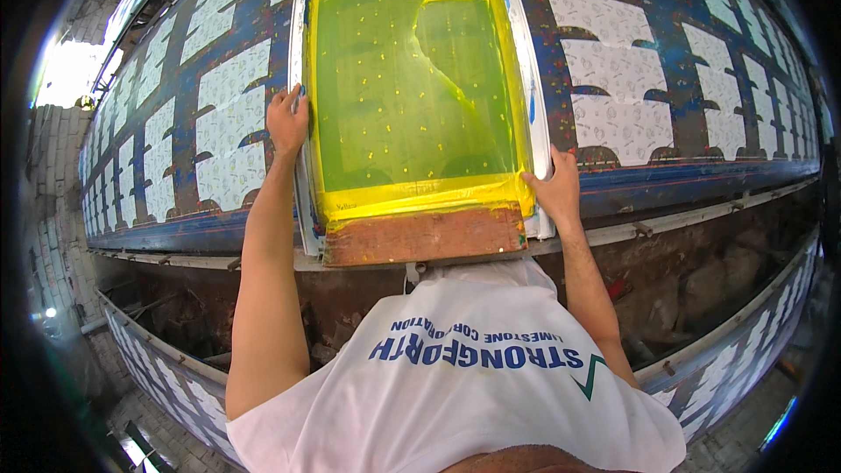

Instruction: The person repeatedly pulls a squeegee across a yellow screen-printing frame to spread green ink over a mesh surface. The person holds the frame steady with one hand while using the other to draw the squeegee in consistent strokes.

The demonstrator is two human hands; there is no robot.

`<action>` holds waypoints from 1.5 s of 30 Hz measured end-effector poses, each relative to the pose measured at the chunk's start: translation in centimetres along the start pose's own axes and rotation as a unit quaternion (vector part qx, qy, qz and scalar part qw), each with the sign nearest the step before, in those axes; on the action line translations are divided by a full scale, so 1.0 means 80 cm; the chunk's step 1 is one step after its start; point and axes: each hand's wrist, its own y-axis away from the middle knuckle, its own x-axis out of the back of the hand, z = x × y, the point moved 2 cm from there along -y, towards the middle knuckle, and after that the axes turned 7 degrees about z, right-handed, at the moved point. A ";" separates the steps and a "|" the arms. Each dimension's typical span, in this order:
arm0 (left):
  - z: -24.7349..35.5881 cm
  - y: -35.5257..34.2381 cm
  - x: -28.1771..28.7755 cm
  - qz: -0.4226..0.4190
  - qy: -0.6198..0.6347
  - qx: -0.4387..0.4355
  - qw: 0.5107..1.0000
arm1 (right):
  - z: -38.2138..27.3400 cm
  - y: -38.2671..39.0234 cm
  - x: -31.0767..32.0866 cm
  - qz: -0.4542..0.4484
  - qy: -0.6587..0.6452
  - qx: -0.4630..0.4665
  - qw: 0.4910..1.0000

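Note:
A screen printing frame (377, 88) with yellow-green mesh lies in front of me on a long table. Yellow tape runs round its inner border, and its white side rails are smeared with paint. Along its near end is a reddish-brown wooden strip (429, 236). My left hand (287, 121) grips the left rail about midway, fingers curled over the edge. At the right rail, close to the near corner, my right hand (555, 186) holds on with its thumb on top; its other fingers are partly hidden.
White printed fabric pieces (613, 79) lie in rows on both sides along the paint-stained blue table (683, 180). A metal rail (613, 235) follows its near edge. Behind me another table (171, 385) carries more pieces, past a dark gap. A block wall (57, 184) stands far left.

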 end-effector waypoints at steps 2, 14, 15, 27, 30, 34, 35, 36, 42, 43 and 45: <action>0.001 0.001 0.001 -0.004 0.010 0.008 1.000 | -0.001 -0.001 -0.002 -0.002 -0.029 -0.018 0.999; -0.012 0.001 -0.002 -0.014 0.100 0.035 0.994 | -0.050 -0.005 0.062 0.044 -0.092 0.035 0.994; -0.009 -0.001 0.002 -0.006 0.090 0.020 0.996 | -0.053 -0.005 0.068 0.045 -0.103 0.026 0.993; 0.225 -0.041 -0.055 0.013 0.069 -0.011 0.997 | 0.143 -0.108 0.199 0.067 -0.087 0.038 0.993; 0.319 -0.019 -0.094 0.033 0.058 -0.031 0.997 | 0.234 -0.143 0.242 0.068 -0.049 0.043 0.996; 0.428 0.014 -0.145 0.040 0.046 -0.032 0.998 | 0.334 -0.173 0.294 0.038 -0.009 0.029 0.999; 0.449 0.019 -0.153 0.055 0.044 -0.040 0.997 | 0.353 -0.178 0.306 0.028 -0.014 0.035 0.999; 0.469 0.024 -0.162 0.063 0.043 -0.040 0.996 | 0.371 -0.181 0.319 0.013 -0.026 0.017 0.999; 0.541 0.038 -0.185 0.073 0.059 -0.040 0.995 | 0.435 -0.202 0.352 0.006 -0.018 0.027 0.999; 0.547 0.038 -0.186 0.078 0.059 -0.043 0.994 | 0.439 -0.204 0.354 0.005 -0.016 0.032 0.999; 0.556 0.043 -0.190 0.079 0.057 -0.042 0.994 | 0.448 -0.205 0.357 0.002 -0.021 0.039 0.999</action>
